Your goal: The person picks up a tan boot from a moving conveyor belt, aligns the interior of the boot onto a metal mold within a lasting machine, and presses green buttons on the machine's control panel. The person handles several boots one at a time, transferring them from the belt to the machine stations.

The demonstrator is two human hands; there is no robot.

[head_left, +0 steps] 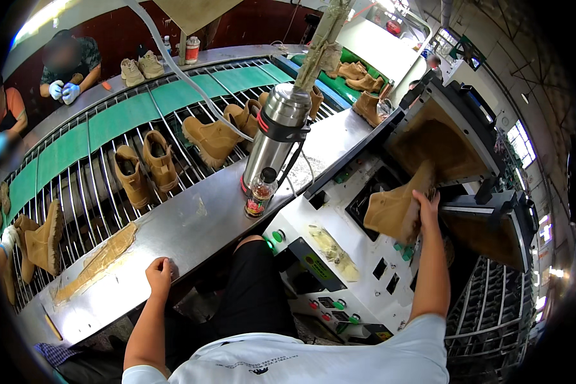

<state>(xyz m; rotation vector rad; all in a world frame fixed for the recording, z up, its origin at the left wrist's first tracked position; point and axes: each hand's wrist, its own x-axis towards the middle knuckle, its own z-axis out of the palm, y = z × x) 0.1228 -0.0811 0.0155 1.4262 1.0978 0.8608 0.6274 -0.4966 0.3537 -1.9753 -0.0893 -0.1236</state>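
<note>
My right hand (427, 210) grips a tan ankle boot (390, 211) by its sole, holding it on its side above the white machine panel (326, 256). Behind the boot's toe stands a raised machine door (438, 137) with a brown-stained inner face. My left hand (160, 271) is curled closed by the edge of the metal counter (205, 237), with nothing seen in it. Ahead on the counter are a large steel thermos (272, 134) and a small bottle (260, 194) with a dark cap.
Several tan boots (157, 160) stand on the bar conveyor (102, 211) with its green belt (118, 121). At far left a gloved hand (8, 238) of another person is beside a boot (43, 238). A second machine door (486, 233) hangs at right.
</note>
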